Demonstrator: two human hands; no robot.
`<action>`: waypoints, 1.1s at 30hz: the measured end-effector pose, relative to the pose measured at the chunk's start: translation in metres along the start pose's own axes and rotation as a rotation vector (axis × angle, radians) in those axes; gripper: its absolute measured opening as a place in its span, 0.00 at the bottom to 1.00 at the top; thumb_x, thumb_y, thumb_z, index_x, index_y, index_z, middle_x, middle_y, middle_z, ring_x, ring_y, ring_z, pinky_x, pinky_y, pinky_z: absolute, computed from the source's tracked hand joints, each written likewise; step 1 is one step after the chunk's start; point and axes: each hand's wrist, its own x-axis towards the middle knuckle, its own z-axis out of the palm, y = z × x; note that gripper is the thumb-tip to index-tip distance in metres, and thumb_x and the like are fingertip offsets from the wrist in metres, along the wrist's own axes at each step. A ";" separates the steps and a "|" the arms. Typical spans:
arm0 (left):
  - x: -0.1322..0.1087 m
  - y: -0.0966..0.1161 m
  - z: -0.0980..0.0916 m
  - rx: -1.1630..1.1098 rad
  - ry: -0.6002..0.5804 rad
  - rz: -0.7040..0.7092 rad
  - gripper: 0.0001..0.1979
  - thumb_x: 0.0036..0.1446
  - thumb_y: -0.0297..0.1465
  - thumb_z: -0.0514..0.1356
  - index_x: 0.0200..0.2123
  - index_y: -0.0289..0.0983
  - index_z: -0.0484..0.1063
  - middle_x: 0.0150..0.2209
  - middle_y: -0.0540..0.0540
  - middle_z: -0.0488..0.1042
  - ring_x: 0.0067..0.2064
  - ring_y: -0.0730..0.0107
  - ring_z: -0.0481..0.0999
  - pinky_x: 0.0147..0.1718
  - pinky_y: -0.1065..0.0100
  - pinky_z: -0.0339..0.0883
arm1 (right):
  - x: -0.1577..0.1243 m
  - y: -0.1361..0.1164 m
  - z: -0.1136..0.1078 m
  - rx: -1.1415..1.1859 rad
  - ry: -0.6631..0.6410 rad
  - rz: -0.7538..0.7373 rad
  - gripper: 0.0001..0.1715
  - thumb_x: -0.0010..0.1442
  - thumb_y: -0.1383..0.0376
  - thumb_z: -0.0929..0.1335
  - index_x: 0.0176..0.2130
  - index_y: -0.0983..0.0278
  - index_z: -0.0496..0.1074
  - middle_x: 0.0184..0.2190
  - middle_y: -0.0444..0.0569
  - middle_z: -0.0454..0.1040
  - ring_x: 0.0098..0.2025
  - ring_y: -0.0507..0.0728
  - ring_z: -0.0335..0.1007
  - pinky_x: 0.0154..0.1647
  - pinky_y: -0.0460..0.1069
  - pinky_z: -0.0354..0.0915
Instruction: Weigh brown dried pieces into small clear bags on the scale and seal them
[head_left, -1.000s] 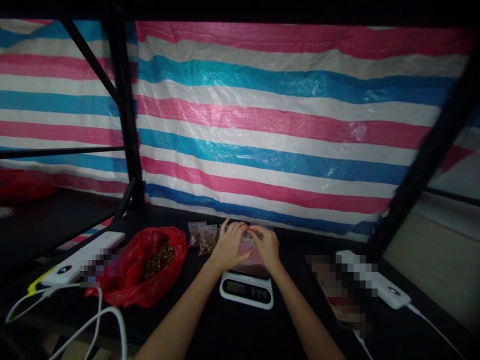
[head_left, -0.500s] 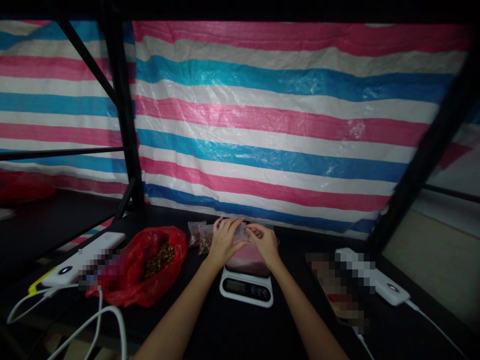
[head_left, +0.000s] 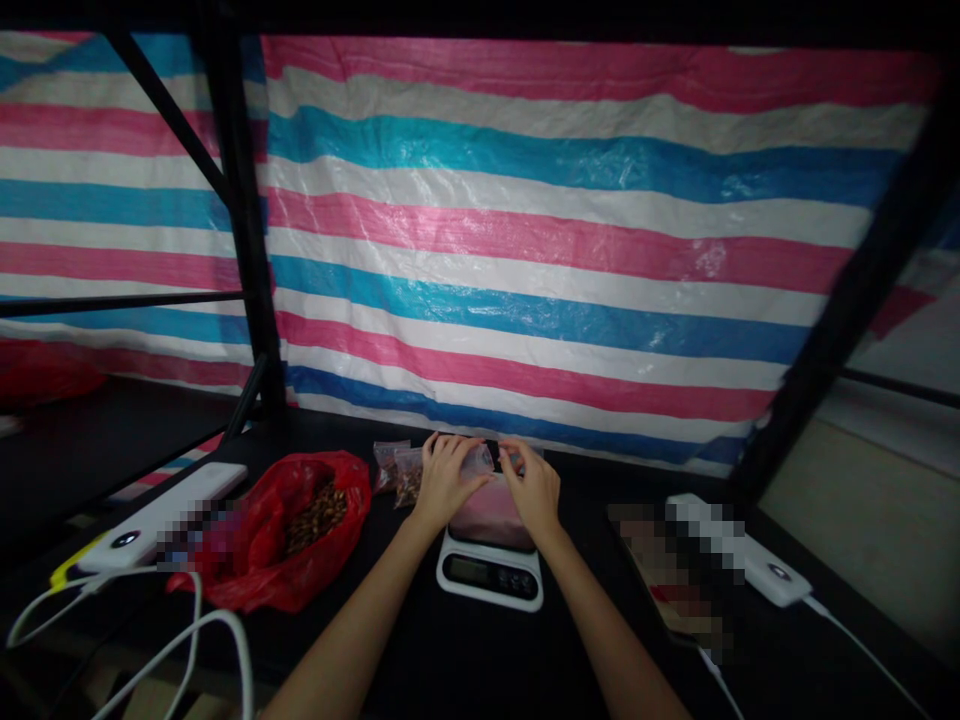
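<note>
My left hand point(head_left: 448, 478) is closed on a small clear zip bag point(head_left: 478, 459), held above the back of a white digital kitchen scale point(head_left: 489, 578). Just right of the bag is my right hand point(head_left: 534, 488), its fingers bent and slightly apart, with nothing visible between them. Both hands partly cover the scale's pinkish top plate point(head_left: 491, 520). Beside my left hand stand two filled clear bags, one nearer point(head_left: 408, 478) and one behind it point(head_left: 386, 462), with small brown pieces inside. A red plastic bag point(head_left: 262, 560) lies open farther left, holding brown nut-like pieces point(head_left: 319, 515).
A white power bank point(head_left: 161, 510) with looping white cables lies at the left. On the right are a phone point(head_left: 660, 580) and another white power bank point(head_left: 780, 580), both cabled. Black frame posts point(head_left: 251, 250) and a striped plastic sheet point(head_left: 540, 240) stand around the black table.
My right hand's fingers have come away from the clear bag's edge and loosened. The left hand keeps the bag in nearly the same place. The view has shifted slightly.
</note>
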 end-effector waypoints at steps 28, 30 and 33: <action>-0.002 0.000 0.002 -0.132 -0.156 -0.004 0.19 0.51 0.33 0.59 0.47 0.39 0.63 0.42 0.47 0.69 0.44 0.64 0.65 0.42 0.63 0.58 | -0.001 0.005 0.018 0.057 -0.218 -0.112 0.14 0.57 0.58 0.63 0.40 0.59 0.73 0.31 0.46 0.75 0.35 0.55 0.68 0.38 0.50 0.56; -0.002 0.000 0.001 -0.110 -0.154 0.005 0.19 0.50 0.32 0.59 0.47 0.39 0.63 0.42 0.47 0.69 0.44 0.64 0.65 0.42 0.62 0.58 | -0.001 0.004 0.018 0.053 -0.229 -0.122 0.14 0.57 0.58 0.63 0.41 0.59 0.72 0.32 0.47 0.75 0.35 0.55 0.68 0.38 0.50 0.56; -0.002 0.001 0.000 -0.090 -0.151 0.032 0.19 0.50 0.32 0.59 0.47 0.39 0.63 0.42 0.47 0.69 0.44 0.64 0.65 0.42 0.62 0.57 | -0.001 0.003 0.018 0.044 -0.269 -0.137 0.13 0.57 0.58 0.63 0.39 0.60 0.73 0.34 0.47 0.75 0.37 0.56 0.67 0.38 0.50 0.55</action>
